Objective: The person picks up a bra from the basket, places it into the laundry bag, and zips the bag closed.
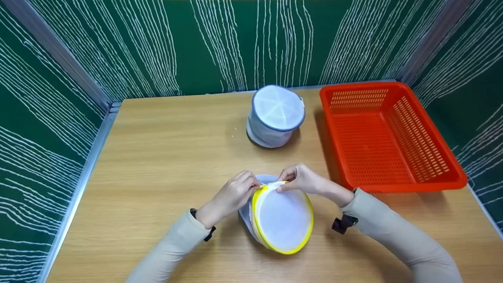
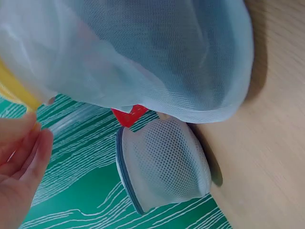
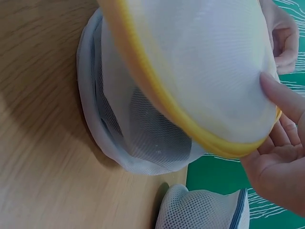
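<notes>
A round mesh laundry bag (image 1: 282,220) with a yellow rim stands on the table, its white top tilted toward the front. See-through mesh sides lead down to a pale grey bottom edge (image 3: 86,71) on the wood. My left hand (image 1: 235,190) pinches the yellow edge (image 2: 16,88) at the far left of the top. Beside it, my right hand (image 1: 304,181) grips the rim near a white strip, thumb on the white top (image 3: 205,62) and the other fingers beneath the edge. Whatever lies between the left fingertips is too small to tell.
A second mesh laundry bag (image 1: 275,114), grey-blue at its rim, stands upright behind the first. To the right is a red plastic basket (image 1: 365,145) with slotted walls. Green panels with white lines (image 1: 212,47) enclose the wooden table (image 1: 165,149) at the back and sides.
</notes>
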`<state>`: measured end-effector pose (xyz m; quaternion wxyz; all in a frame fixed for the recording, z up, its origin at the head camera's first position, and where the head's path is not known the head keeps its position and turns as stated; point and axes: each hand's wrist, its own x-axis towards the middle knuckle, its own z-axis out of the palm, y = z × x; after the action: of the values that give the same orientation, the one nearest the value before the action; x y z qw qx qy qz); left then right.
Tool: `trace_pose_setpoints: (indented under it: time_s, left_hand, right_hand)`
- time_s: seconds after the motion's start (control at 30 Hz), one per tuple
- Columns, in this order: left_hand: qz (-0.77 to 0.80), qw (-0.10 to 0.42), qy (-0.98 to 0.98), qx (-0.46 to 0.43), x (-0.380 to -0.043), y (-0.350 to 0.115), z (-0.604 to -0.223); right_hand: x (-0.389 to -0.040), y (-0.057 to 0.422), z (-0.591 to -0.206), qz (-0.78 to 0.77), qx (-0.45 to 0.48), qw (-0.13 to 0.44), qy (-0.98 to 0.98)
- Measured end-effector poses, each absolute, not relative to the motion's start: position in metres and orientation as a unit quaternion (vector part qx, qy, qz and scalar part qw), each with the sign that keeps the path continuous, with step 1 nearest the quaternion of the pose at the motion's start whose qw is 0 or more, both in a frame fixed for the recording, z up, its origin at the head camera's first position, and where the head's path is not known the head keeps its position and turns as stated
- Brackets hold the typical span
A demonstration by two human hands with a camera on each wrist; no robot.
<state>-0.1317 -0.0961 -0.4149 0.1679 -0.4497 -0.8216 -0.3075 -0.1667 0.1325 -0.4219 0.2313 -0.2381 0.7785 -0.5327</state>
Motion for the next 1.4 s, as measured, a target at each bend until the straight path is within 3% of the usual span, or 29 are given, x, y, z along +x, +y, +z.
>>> trace_pose_setpoints:
  time_s: [0.27,0.47,0.73,1.2,1.4]
  left_hand:
    - [-0.288,0.225,-0.821,-0.439,-0.126,-0.102,-0.418]
    - [-0.311,0.238,-0.812,-0.432,-0.122,-0.105,-0.421]
    - [-0.342,0.212,-0.819,-0.409,-0.114,-0.107,-0.421]
    - [-0.392,0.183,-0.805,-0.405,-0.092,-0.105,-0.429]
    - [-0.428,0.140,-0.788,-0.420,-0.079,-0.096,-0.432]
  right_hand:
    - [-0.166,0.140,-0.428,-0.562,-0.161,0.206,0.785]
    - [-0.161,0.144,-0.427,-0.609,-0.104,0.171,0.767]
    - [-0.159,0.139,-0.431,-0.594,-0.056,0.103,0.796]
    - [-0.164,0.144,-0.433,-0.570,0.069,0.067,0.816]
    - [-0.166,0.145,-0.433,-0.582,0.115,0.057,0.803]
